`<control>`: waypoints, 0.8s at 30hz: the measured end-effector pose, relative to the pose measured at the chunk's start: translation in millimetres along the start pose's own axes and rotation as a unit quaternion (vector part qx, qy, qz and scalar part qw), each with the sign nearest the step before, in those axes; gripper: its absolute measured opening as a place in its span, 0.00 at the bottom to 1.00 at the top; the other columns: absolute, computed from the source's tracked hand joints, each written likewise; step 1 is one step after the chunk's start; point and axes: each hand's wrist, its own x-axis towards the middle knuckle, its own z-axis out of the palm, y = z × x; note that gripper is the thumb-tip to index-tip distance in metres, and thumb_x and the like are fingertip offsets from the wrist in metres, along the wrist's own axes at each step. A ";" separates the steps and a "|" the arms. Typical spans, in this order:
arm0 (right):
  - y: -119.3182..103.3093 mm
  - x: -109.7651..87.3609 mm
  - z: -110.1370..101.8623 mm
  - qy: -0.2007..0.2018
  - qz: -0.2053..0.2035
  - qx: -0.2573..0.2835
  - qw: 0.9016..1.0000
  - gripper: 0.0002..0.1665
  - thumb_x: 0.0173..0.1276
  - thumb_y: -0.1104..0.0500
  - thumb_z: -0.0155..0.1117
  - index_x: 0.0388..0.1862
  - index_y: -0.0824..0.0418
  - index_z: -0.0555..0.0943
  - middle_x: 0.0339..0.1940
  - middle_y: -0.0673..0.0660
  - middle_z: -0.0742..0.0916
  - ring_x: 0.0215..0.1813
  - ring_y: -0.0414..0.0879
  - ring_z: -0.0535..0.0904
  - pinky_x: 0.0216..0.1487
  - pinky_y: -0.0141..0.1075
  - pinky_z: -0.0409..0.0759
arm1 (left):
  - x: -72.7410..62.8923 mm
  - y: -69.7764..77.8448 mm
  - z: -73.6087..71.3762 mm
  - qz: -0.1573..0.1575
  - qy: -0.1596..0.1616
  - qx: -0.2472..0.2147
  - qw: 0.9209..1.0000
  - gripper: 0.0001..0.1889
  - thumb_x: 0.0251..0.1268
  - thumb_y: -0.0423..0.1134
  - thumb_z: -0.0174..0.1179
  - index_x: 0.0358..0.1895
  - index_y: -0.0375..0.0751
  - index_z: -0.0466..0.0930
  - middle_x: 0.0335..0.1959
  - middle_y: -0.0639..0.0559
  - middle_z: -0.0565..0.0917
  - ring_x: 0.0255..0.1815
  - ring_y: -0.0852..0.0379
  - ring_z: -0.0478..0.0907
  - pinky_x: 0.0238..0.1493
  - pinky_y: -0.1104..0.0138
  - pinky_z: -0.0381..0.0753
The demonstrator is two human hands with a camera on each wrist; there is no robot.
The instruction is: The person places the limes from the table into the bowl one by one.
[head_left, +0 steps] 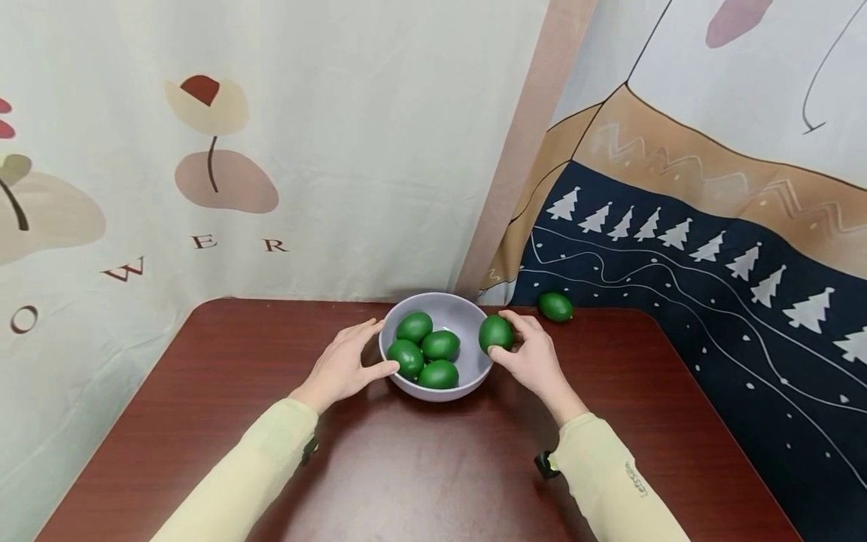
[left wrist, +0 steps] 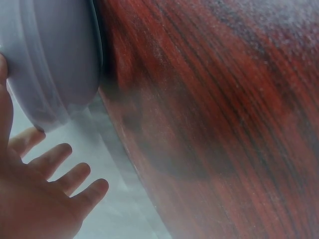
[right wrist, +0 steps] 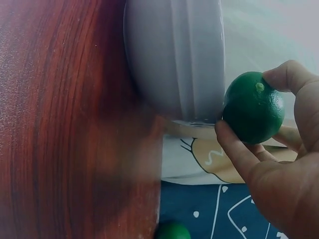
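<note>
A pale grey-purple bowl (head_left: 474,369) stands near the table's far edge with several green limes (head_left: 440,345) inside. My left hand (head_left: 347,361) rests on the bowl's left side, thumb over the near rim and index fingertip touching farther back. In the left wrist view, the other fingers (left wrist: 75,178) spread out apart from the bowl. Between thumb and fingers, my right hand (head_left: 535,357) pinches another lime (head_left: 496,334) at the bowl's right rim. The right wrist view shows this lime (right wrist: 253,108) at rim height, its pale stem end facing the camera.
One more lime (head_left: 555,306) lies at the table's far edge, right of the bowl. The dark red wood-grain table (head_left: 433,467) ends just behind the bowl. Behind it hang a pale printed curtain (head_left: 352,150) and a dark blue cloth with white trees (head_left: 677,301).
</note>
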 end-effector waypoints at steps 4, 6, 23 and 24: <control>-2.1 1.0 1.0 -0.004 -0.010 -0.016 1.000 0.35 0.59 0.64 0.74 0.68 0.67 0.78 0.58 0.66 0.82 0.45 0.57 0.85 0.50 0.50 0.86 | -0.1 -0.1 0.7 0.000 0.001 -0.002 1.000 0.43 0.63 0.58 0.71 0.77 0.41 0.68 0.78 0.37 0.67 0.78 0.35 0.61 0.74 0.41 0.65; -3.9 1.4 1.0 -0.007 -0.012 -0.023 1.000 0.36 0.59 0.63 0.74 0.68 0.67 0.78 0.58 0.66 0.83 0.46 0.57 0.84 0.50 0.50 0.86 | -0.2 0.0 0.5 0.001 0.001 -0.003 1.000 0.43 0.63 0.58 0.71 0.77 0.41 0.68 0.78 0.37 0.67 0.78 0.35 0.61 0.74 0.41 0.65; -10.7 3.8 5.1 -0.029 -0.034 -0.087 0.995 0.36 0.58 0.60 0.74 0.68 0.65 0.78 0.58 0.66 0.83 0.53 0.60 0.81 0.54 0.54 0.83 | -0.9 0.1 -0.8 0.004 0.007 -0.001 1.000 0.43 0.63 0.58 0.72 0.76 0.41 0.69 0.77 0.37 0.68 0.78 0.34 0.62 0.73 0.41 0.66; -11.6 3.7 5.4 -0.032 -0.032 -0.089 0.995 0.37 0.59 0.59 0.74 0.68 0.65 0.78 0.58 0.66 0.83 0.54 0.61 0.80 0.54 0.55 0.83 | -1.0 0.3 -0.8 0.005 0.007 -0.001 1.000 0.43 0.63 0.58 0.72 0.76 0.41 0.69 0.77 0.37 0.68 0.78 0.34 0.63 0.73 0.41 0.66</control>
